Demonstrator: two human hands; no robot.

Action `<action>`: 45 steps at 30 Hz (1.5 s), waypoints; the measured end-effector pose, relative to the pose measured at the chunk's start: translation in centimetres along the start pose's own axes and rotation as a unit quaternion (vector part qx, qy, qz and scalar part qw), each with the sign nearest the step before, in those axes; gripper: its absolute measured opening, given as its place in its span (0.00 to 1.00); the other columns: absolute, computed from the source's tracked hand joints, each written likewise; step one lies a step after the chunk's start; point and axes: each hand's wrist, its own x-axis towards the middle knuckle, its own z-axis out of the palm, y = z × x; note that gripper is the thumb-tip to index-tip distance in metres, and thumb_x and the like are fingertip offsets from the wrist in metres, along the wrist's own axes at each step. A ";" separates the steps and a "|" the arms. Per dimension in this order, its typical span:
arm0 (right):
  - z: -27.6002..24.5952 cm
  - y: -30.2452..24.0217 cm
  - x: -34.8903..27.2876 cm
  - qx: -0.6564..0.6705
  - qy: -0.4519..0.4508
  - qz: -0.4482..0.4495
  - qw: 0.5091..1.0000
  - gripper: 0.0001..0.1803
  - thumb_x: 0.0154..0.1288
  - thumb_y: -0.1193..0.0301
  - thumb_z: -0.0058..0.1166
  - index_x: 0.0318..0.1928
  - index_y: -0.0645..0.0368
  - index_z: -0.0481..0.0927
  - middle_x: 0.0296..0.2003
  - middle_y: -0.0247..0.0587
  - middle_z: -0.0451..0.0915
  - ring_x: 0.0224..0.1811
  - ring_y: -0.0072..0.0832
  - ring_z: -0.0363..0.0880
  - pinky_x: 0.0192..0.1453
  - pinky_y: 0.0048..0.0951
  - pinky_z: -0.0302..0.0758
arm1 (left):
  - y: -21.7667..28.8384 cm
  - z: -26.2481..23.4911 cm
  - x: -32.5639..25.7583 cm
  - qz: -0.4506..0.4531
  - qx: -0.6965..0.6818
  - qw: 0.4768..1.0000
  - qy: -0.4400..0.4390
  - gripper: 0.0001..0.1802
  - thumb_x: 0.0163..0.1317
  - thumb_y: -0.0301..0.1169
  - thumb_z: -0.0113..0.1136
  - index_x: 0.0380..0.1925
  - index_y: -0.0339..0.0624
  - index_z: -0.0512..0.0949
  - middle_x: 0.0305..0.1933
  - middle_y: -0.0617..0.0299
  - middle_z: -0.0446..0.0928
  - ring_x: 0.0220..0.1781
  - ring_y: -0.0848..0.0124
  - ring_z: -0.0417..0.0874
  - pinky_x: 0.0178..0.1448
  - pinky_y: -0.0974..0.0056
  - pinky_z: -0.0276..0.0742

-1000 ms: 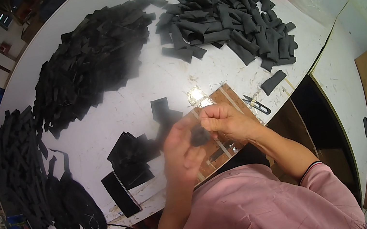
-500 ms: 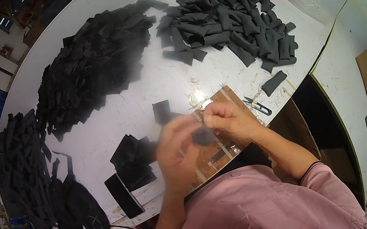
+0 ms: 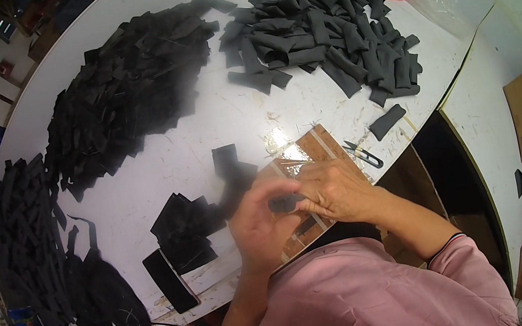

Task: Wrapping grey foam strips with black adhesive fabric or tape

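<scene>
Hands meet on 1 small black fabric piece over the tabletop's near edge.
Left hand (image 3: 259, 225) and right hand (image 3: 338, 190) pinch the black piece (image 3: 282, 204) between closed fingertips above the brown board (image 3: 314, 146); a firm pinch on both sides seems best for keeping its edges aligned.

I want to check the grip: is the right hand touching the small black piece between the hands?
Touching. Head view: right hand fingertips pinch the small black piece.

surface: white table (image 3: 211, 119)
on it: black strip piles (image 3: 123, 96), grey strip pile (image 3: 326, 19), cardboard sheet (image 3: 314, 150), scissors (image 3: 363, 153), phone (image 3: 170, 280)
</scene>
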 end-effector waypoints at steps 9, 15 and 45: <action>3.8 1.6 -1.8 0.107 0.051 0.020 0.993 0.08 0.47 0.70 0.55 0.28 0.60 0.74 0.21 0.41 0.71 0.25 0.38 0.72 0.27 0.33 0.69 | 0.0 -1.3 1.4 0.097 0.270 0.946 -0.153 0.08 0.41 0.19 0.62 0.25 0.32 0.77 0.29 0.54 0.77 0.36 0.65 0.76 0.39 0.69 0.71; 0.4 0.1 -0.2 0.014 0.016 0.006 1.000 0.11 0.46 0.67 0.57 0.29 0.60 0.75 0.21 0.40 0.72 0.25 0.38 0.73 0.27 0.34 0.70 | 0.0 -1.5 0.7 0.049 0.121 0.982 -0.135 0.10 0.58 0.26 0.49 0.35 0.30 0.75 0.36 0.54 0.77 0.42 0.66 0.75 0.46 0.67 0.70; 3.1 0.7 -1.7 0.127 0.011 0.102 0.987 0.10 0.49 0.68 0.54 0.32 0.59 0.75 0.24 0.47 0.74 0.30 0.44 0.74 0.32 0.37 0.70 | 0.7 -0.1 1.5 0.090 0.303 0.939 -0.138 0.07 0.47 0.20 0.56 0.29 0.32 0.75 0.32 0.54 0.77 0.38 0.64 0.76 0.42 0.66 0.71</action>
